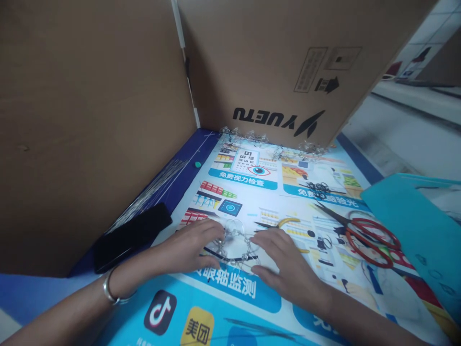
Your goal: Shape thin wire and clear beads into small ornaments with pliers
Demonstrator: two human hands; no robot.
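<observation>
A ring of thin wire strung with clear beads (235,233) lies low over the printed sheet, between my two hands. My left hand (196,243) has its bent fingers and thumb at the ring's left side. From the right, my right hand (286,262) grips the opposite edge with fingertips and thumb, which partly hide it. A dark curved strip shows along the ring's near side; whether it belongs to the ring or the print, I cannot tell. Just beyond my right hand lie yellow-handled pliers (288,222), partly covered by it.
Red-handled scissors (370,235) lie at the right near a turquoise tray (406,211). A black phone (133,235) and loose wires (151,192) lie left. Cardboard panels (90,120) wall off the left and back. More clear beaded pieces (248,136) line the back.
</observation>
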